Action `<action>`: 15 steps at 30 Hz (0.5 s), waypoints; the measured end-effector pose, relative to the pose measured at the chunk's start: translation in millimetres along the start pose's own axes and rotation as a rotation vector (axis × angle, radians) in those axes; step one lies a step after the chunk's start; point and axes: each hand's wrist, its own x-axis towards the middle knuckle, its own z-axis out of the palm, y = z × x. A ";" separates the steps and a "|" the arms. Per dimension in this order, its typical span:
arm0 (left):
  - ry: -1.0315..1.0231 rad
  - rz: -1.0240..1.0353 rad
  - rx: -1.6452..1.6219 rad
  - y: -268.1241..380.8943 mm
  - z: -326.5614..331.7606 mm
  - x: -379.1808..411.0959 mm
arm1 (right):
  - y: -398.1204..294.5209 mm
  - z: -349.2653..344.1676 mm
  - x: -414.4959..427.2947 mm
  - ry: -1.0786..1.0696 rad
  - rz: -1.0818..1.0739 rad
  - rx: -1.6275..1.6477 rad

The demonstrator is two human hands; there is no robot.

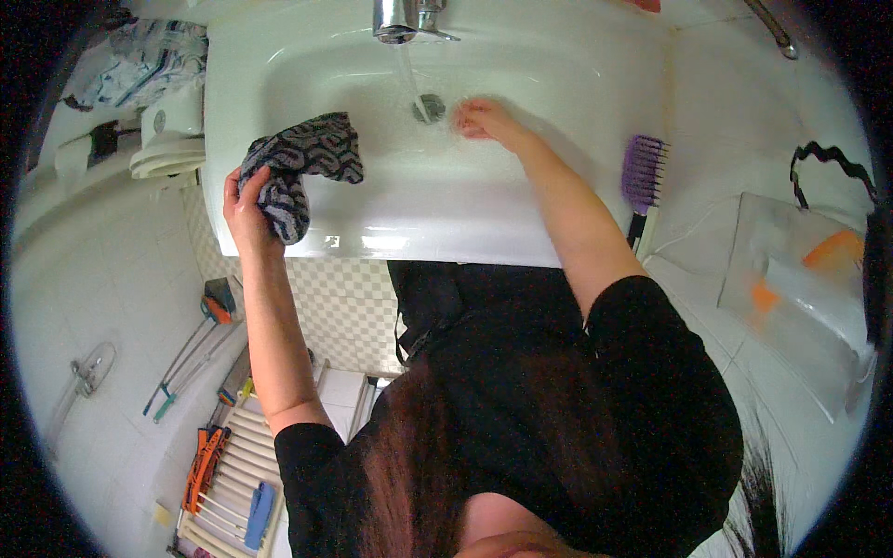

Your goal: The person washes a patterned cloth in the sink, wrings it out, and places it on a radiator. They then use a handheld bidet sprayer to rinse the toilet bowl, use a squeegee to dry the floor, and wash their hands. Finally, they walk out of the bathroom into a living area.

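My left hand (250, 202) grips a grey and black patterned cloth (314, 148) over the left side of the white washbasin (439, 216). One end of the cloth spreads to the right, and another part hangs down by my wrist. Water runs from the chrome tap (396, 21) onto the metal drain (428, 109). Just right of the drain, my right hand (481, 118) is low in the basin. It is blurred, with its fingers bent, and I cannot make out anything in it.
A purple hairbrush (643, 173) stands at the basin's right side. Farther right is a clear plastic box (788, 307). White containers (167, 132) stand at the left, near a patterned cloth bundle (139, 66). A slatted rack (234, 481) holds an orange cloth (204, 469) and a blue one (260, 515).
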 end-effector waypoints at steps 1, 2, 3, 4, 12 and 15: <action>-0.011 0.012 0.006 -1.7 -3.0 -0.5 | -16.7 11.8 5.4 0.027 -0.018 -0.036; -0.025 0.018 0.017 -3.7 -8.2 -0.1 | -37.2 26.2 6.5 0.057 -0.032 -0.067; -0.045 0.020 0.032 -3.5 -12.7 -1.6 | -43.4 38.3 10.1 0.035 0.028 -0.111; -0.044 0.009 0.015 0.0 -8.1 -4.6 | -53.6 45.8 20.5 0.013 0.072 -0.165; -0.061 0.045 0.054 5.4 13.8 -8.9 | -45.7 87.0 70.1 -0.120 -0.347 -0.976; -0.112 0.053 0.094 1.2 35.2 -22.2 | -61.0 115.3 27.1 0.002 0.144 -0.470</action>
